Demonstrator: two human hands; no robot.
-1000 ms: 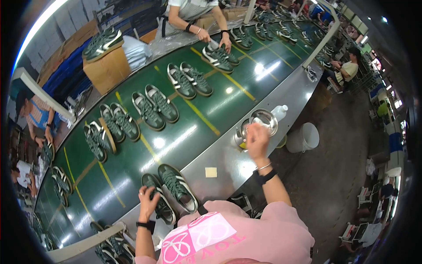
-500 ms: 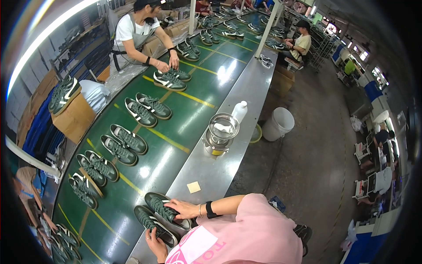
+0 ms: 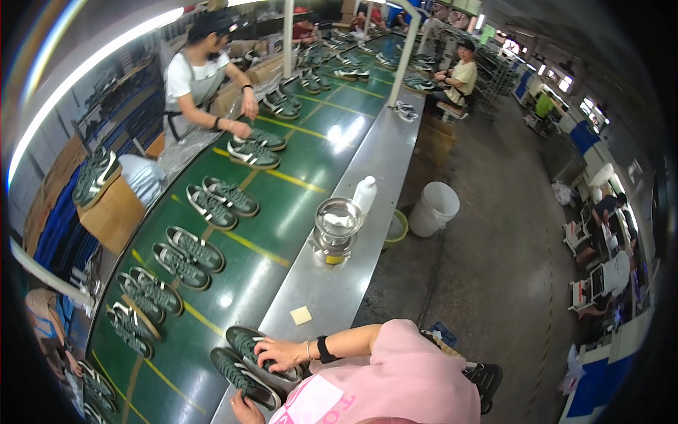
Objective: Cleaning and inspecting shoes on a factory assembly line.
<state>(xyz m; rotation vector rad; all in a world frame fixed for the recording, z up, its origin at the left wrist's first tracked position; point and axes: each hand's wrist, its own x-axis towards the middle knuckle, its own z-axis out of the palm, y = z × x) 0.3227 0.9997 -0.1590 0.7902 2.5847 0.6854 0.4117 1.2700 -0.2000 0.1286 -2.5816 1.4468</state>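
A pair of dark green sneakers with white stripes lies side by side near the lower edge, toes pointing away from me. My right hand (image 3: 279, 353) rests over the right sneaker (image 3: 242, 339), its fingers bent onto the laces and tongue. Beside the outer rear edge of the left sneaker (image 3: 227, 364) is my left hand (image 3: 246, 408), fingers apart and fingertips by the shoe's rim. Part of that hand is cut off by my pink shirt. A small cream square pad (image 3: 301, 315) lies on the metal ledge (image 3: 282, 300) just beyond the pair.
A green conveyor belt (image 3: 240, 283) with yellow lines carries several pairs of sneakers. On the ledge stand a metal dispenser bowl (image 3: 337, 219) and a white bottle (image 3: 365, 192). A white bucket (image 3: 433, 209) stands on the floor to the right. Across the belt, a co-worker (image 3: 194, 85) handles sneakers.
The whole view has shifted a little. My left hand has slid back along the left sneaker toward its heel; my right hand stays on the right one. The co-worker's one hand has lifted off a sneaker.
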